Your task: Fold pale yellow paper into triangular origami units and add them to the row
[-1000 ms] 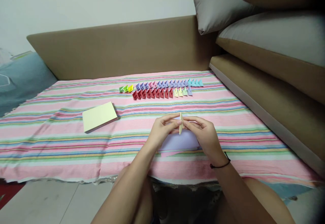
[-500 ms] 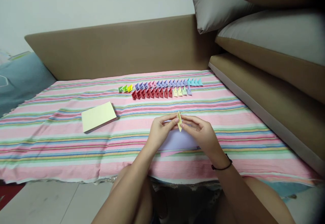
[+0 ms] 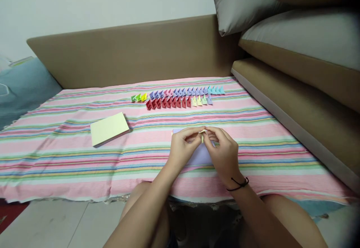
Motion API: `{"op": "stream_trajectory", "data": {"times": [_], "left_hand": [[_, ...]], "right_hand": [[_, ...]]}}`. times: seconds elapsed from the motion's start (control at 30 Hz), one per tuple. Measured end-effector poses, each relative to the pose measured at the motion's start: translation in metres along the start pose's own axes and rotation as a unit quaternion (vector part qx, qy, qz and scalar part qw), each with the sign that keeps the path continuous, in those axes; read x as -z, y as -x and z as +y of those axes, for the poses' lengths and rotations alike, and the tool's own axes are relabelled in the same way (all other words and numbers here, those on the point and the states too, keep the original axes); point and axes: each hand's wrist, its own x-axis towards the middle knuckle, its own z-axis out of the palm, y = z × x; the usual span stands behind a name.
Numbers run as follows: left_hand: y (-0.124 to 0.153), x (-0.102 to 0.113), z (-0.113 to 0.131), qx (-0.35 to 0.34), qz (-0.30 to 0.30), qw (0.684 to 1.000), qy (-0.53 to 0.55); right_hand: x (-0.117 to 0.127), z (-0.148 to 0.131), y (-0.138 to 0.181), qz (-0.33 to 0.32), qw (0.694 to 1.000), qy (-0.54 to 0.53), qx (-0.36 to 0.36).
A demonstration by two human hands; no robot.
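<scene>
Between my two hands is a small folded piece of pale yellow paper (image 3: 202,131), partly covered by the fingers. My left hand (image 3: 184,142) pinches its left side with thumb and forefinger. On the other side my right hand (image 3: 222,145) pinches it the same way, thumb tips close together. Under the hands lies purple paper (image 3: 200,157) with a pink edge showing. Farther back, small folded paper boats stand in two rows: a red row (image 3: 168,103) in front, and a purple, pink and light blue row (image 3: 191,91) behind.
A stack of pale yellow paper (image 3: 109,130) lies to the left on the striped cloth (image 3: 70,158). Brown and grey cushions (image 3: 298,41) are piled at the right. A brown backrest (image 3: 135,53) stands behind the cloth, and a blue cushion (image 3: 25,86) is at far left.
The yellow paper has turned from standing upright and narrow to a spread, peaked shape. Both hands have shifted slightly to the right, and their thumbs have come closer together.
</scene>
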Motion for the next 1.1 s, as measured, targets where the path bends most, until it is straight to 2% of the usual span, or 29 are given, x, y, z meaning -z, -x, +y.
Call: {"op": "stream_trajectory", "data": {"times": [0.1,0.23,0.37,0.47,0.6,0.73,1.0,1.1], "left_hand": [[0.003,-0.004,0.001,0.012,0.02,1.0,-0.011],[0.001,-0.001,0.004,0.033,0.021,0.999,0.024],[-0.002,0.004,0.007,0.095,0.02,0.991,0.096],[-0.002,0.005,0.009,0.128,0.034,0.983,0.129],[-0.002,0.006,0.01,0.167,0.046,0.973,0.152],[-0.003,0.008,0.007,0.164,0.031,0.979,0.12],[-0.003,0.005,0.007,0.158,0.029,0.977,0.143],[-0.003,0.003,0.007,0.159,0.007,0.979,0.127]], "right_hand": [[0.001,0.0,0.001,0.009,0.999,-0.023,-0.024],[0.003,0.001,-0.001,-0.007,0.99,-0.109,-0.088],[0.005,0.003,-0.004,-0.056,0.961,-0.23,-0.143],[0.007,0.003,-0.007,-0.072,0.94,-0.281,-0.178],[0.01,0.002,-0.009,-0.09,0.932,-0.285,-0.207],[0.012,0.004,-0.011,-0.116,0.923,-0.293,-0.223],[0.012,0.012,-0.012,-0.108,0.907,-0.329,-0.24],[0.014,0.013,-0.012,-0.093,0.906,-0.329,-0.249]]}}
